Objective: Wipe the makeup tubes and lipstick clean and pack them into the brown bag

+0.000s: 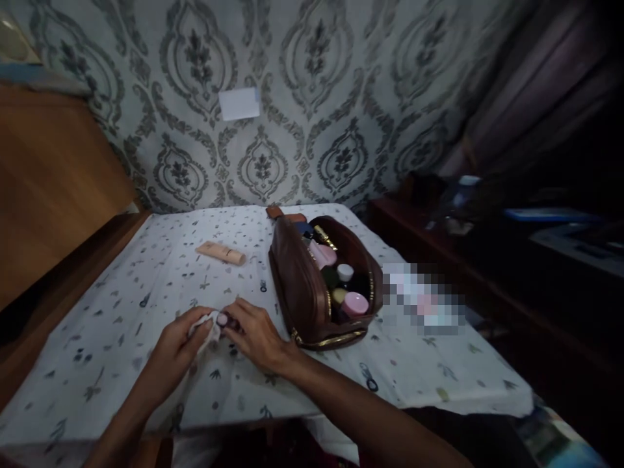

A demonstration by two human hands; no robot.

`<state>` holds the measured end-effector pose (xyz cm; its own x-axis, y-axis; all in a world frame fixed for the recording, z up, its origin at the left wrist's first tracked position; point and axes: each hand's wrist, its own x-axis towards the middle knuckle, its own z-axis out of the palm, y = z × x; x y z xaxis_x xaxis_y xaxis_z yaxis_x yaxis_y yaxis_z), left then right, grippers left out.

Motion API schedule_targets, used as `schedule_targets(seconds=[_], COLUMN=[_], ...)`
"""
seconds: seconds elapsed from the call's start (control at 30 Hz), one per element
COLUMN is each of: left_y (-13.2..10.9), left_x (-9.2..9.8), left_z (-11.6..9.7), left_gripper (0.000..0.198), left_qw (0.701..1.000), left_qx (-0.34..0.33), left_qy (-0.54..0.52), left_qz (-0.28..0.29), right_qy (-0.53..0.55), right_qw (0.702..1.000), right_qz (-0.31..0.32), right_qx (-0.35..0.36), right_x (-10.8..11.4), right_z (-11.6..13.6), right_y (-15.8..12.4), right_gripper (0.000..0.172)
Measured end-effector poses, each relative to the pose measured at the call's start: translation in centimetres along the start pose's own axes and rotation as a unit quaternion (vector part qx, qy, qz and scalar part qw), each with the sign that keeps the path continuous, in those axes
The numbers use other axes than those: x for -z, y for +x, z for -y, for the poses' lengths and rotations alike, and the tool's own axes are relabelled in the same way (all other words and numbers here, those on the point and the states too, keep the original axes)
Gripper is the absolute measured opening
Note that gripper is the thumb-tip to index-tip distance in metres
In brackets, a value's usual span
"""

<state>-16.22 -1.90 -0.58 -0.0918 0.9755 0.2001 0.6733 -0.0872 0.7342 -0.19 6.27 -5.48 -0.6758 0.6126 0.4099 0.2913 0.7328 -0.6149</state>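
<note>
Near the front of the cloth-covered table, my left hand [188, 335] pinches a crumpled white tissue or cloth [212, 333]. My right hand [256, 335] has its fingers wrapped round a small dark item with a pale, round end [223, 319], perhaps a little bottle. The white piece touches this item between both hands. Just right of my right hand stands a brown cosmetic bag [299, 286], unzipped, with several jars and tubes inside, among them a pink-lidded jar [355, 303] and a white cap [345, 272]. Beyond my hands lies a beige squeeze tube [221, 252].
A white patterned cloth [160, 273] covers the table. A wooden cabinet [53, 175] borders it on the left, and patterned wallpaper [263, 156] rises behind. To the right are a pixelated patch, a dark red ledge [414, 234] and a dim area with a blue item [550, 214].
</note>
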Motion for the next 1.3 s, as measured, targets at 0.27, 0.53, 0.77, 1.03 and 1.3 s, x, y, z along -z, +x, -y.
schedule_targets(seconds=[0.27, 0.53, 0.77, 1.03, 1.3], left_y=[1.6, 3.0, 3.3, 3.1, 3.1], left_x=[0.5, -1.4, -1.1, -0.8, -0.8], left_z=[0.3, 3.6, 4.3, 4.8, 5.9], left_gripper=[0.056, 0.067, 0.065, 0.065, 0.068], left_qw=[0.993, 0.989, 0.988, 0.984, 0.976], left_qx=[0.109, 0.136, 0.141, 0.172, 0.217], left_qy=[-0.037, 0.020, 0.038, 0.036, 0.001], left_qz=[-0.024, -0.062, -0.051, -0.016, -0.011], right_qy=[0.269, 0.243, 0.020, -0.415, -0.506], right_qw=[0.956, 0.945, 0.964, 0.888, 0.829], right_qz=[-0.109, -0.196, -0.234, 0.009, 0.126], right_qx=[-0.039, -0.095, -0.124, -0.197, -0.204], right_x=[5.1, 18.8, 25.2, 25.1, 23.6], right_z=[3.8, 4.2, -1.8, -2.7, -3.3], right_y=[-1.6, -5.0, -2.5, 2.1, 2.5], right_gripper=[0.022, 0.023, 0.039, 0.026, 0.023])
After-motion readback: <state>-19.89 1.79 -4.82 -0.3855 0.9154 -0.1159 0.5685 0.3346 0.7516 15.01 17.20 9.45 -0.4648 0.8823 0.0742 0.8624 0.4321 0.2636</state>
